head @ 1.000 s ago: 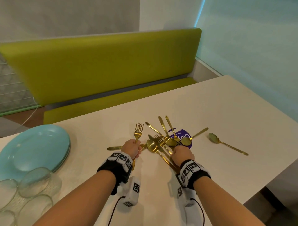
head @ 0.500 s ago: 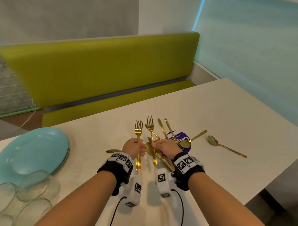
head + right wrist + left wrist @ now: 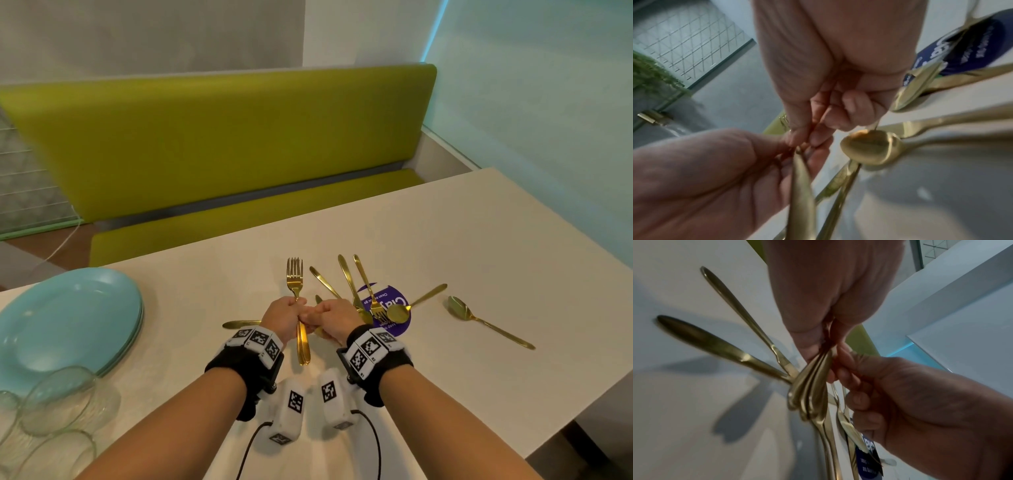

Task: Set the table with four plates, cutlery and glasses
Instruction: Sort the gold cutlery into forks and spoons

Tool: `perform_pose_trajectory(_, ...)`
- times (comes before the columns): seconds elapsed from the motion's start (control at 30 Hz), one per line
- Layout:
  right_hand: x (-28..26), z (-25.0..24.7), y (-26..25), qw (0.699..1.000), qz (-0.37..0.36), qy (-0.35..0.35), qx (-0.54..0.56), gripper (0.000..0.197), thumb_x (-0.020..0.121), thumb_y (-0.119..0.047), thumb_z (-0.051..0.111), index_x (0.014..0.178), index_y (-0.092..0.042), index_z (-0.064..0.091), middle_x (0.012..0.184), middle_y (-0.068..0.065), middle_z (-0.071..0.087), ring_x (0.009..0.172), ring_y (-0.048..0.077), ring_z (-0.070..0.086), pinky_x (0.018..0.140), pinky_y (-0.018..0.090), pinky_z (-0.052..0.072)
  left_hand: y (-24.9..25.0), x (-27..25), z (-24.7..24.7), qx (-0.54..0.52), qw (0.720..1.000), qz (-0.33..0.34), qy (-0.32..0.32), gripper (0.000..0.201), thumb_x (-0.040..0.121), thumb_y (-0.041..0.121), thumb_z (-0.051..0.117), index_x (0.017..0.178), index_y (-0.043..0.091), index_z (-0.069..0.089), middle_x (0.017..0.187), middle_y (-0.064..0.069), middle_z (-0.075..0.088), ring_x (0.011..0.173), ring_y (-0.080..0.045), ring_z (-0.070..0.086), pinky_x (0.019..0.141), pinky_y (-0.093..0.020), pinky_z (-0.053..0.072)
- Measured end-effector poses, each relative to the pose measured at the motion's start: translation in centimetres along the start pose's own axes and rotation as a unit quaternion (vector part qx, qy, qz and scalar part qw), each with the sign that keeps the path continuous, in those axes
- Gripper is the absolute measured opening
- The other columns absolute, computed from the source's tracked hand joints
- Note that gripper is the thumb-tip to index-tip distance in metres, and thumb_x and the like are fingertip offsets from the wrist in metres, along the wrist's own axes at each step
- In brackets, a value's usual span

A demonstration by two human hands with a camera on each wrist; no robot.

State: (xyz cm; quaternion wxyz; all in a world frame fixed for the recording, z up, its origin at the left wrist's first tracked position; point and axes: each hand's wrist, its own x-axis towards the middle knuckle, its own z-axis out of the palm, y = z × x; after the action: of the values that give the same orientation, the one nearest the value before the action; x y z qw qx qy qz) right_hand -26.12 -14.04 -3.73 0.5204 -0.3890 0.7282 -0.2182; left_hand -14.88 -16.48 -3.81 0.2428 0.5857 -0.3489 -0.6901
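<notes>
Gold forks (image 3: 298, 308) stand bunched at lower centre, handles stacked, gripped in the left hand (image 3: 282, 317). The right hand (image 3: 334, 318) touches it, fingertips pinching the same handles. Loose cutlery (image 3: 356, 291) lies just right; plates (image 3: 68, 318) and glasses (image 3: 58, 401) sit lower left. A slack grip during the handover could spill the forks. The desk (image 3: 479, 240) is open toward the upper right, its edge at lower right.

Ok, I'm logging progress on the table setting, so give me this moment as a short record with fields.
left hand: grips a bunch of gold forks, prongs pointing away
right hand: fingers pinch the same forks' handles
loose cutlery: heaped over a purple sticker; one spoon lies apart
plates: stacked, not laid out
glasses: grouped beside the plates
</notes>
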Motion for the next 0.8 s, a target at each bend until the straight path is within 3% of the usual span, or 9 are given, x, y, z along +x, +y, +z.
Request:
perform_pose_trajectory(0.1, 1.3, -1.9, -0.4, 0.994, -0.013, 0.078, -0.069, 0.021, 0.088, -0.033, 0.061, 0.097, -0.015, 0.068, 0.100, 0.002, 0.067, 0.092, 0.016, 0.060, 0.082, 0.027, 0.050, 0.5, 0.5, -0.4, -0.022, 1.000, -0.009, 0.020, 0.017, 0.099, 0.010, 0.040, 0.112, 0.003, 0.049, 0.081, -0.011, 0.053, 0.059, -0.016, 0.050, 0.052, -0.025, 0.048)
perform_pose_trajectory(0.17, 2.2, -3.8, -0.3, 0.983, -0.005, 0.153, -0.099, 0.026, 0.092, -0.031, 0.057, 0.104, -0.010, 0.066, 0.104, 0.006, 0.068, 0.094, 0.019, 0.061, 0.083, 0.028, 0.051, 0.6, 1.0, -0.8, 0.005, 0.999, -0.004, 0.039, 0.019, 0.100, 0.012, 0.040, 0.113, 0.003, 0.049, 0.076, -0.006, 0.050, 0.057, -0.013, 0.047, 0.046, -0.020, 0.045)
perform_pose_trajectory(0.23, 3.1, -5.7, 0.1, 0.966, 0.027, 0.219, -0.134, 0.026, 0.094, -0.025, 0.052, 0.106, -0.007, 0.065, 0.106, 0.009, 0.068, 0.087, 0.021, 0.059, 0.078, 0.028, 0.049, 0.6, 1.6, -1.2, 0.035, 0.998, 0.005, 0.054, 0.023, 0.099, 0.014, 0.040, 0.115, 0.001, 0.050, 0.075, -0.004, 0.049, 0.058, -0.012, 0.046, 0.051, -0.021, 0.046)
perform_pose_trajectory(0.3, 3.9, -7.3, 0.7, 0.953, 0.066, 0.242, -0.167, 0.025, 0.094, -0.019, 0.050, 0.107, -0.005, 0.065, 0.108, 0.011, 0.068, 0.086, 0.025, 0.059, 0.072, 0.026, 0.044, 0.4, 2.2, -1.4, 0.064, 0.996, 0.005, 0.064, 0.027, 0.099, 0.017, 0.040, 0.118, 0.000, 0.050, 0.075, -0.003, 0.049, 0.060, -0.012, 0.046, 0.057, -0.023, 0.045)
perform_pose_trajectory(0.37, 4.6, -8.0, 1.4, 0.944, 0.092, 0.240, -0.205, 0.025, 0.093, -0.018, 0.049, 0.107, -0.004, 0.066, 0.106, 0.012, 0.068, 0.089, 0.027, 0.061, 0.072, 0.027, 0.045, 0.3, 2.5, -1.5, 0.079, 0.995, 0.004, 0.066, 0.027, 0.099, 0.016, 0.039, 0.120, 0.002, 0.049, 0.075, -0.003, 0.048, 0.059, -0.012, 0.045, 0.057, -0.023, 0.044)
perform_pose_trajectory(0.5, 6.0, -8.0, 2.3, 0.929, 0.116, 0.233, -0.263, 0.024, 0.093, -0.024, 0.049, 0.100, -0.009, 0.066, 0.086, 0.006, 0.061, 0.077, 0.022, 0.055, 0.071, 0.029, 0.045, 0.3, 2.8, -1.7, 0.089, 0.994, 0.002, 0.060, 0.027, 0.099, 0.011, 0.035, 0.122, 0.004, 0.048, 0.079, -0.004, 0.048, 0.060, -0.013, 0.045, 0.055, -0.023, 0.043)
perform_pose_trajectory(0.7, 6.6, -7.8, 2.1, 0.929, 0.134, 0.229, -0.258, 0.019, 0.094, -0.023, 0.050, 0.085, -0.008, 0.058, 0.083, 0.007, 0.058, 0.077, 0.024, 0.056, 0.071, 0.030, 0.045, 0.6, 2.9, -2.2, 0.074, 0.996, 0.012, 0.050, 0.020, 0.099, 0.008, 0.032, 0.108, 0.006, 0.051, 0.078, -0.004, 0.051, 0.062, -0.012, 0.047, 0.054, -0.021, 0.045)
perform_pose_trajectory(0.8, 6.6, -7.8, 1.9, 0.938, 0.140, 0.220, -0.228, 0.026, 0.094, -0.021, 0.051, 0.074, -0.005, 0.056, 0.075, 0.008, 0.059, 0.077, 0.025, 0.058, 0.072, 0.031, 0.048, 0.5, 3.0, -2.5, 0.063, 0.997, 0.017, 0.050, 0.019, 0.099, 0.009, 0.036, 0.107, 0.005, 0.053, 0.078, -0.004, 0.053, 0.063, -0.012, 0.048, 0.056, -0.021, 0.046)
